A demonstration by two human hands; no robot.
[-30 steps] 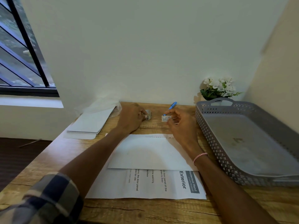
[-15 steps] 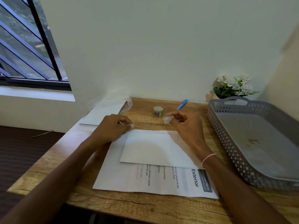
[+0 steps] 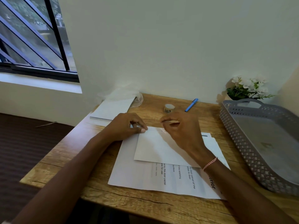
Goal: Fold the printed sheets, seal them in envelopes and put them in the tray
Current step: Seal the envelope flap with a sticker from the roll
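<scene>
printed sheet [image 3: 139,175] flat on surface [image 3: 64,162], text partly hidden under envelope [image 3: 153,149] and right forearm | left hand [image 3: 124,126]: fingers curled, pinching envelope's far left corner | right hand [image 3: 182,131]: fingers bunched over envelope's far edge, cannot tell what they hold | tape roll [image 3: 169,108], blue pen [image 3: 191,105] beyond | tray [image 3: 242,151] right, cut off by frame

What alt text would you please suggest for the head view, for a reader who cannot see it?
A person's left hand pinches the top-left corner of a white envelope lying on printed sheets on a wooden desk, while the right hand curls over its top edge. A grey tray sits at right.
</scene>
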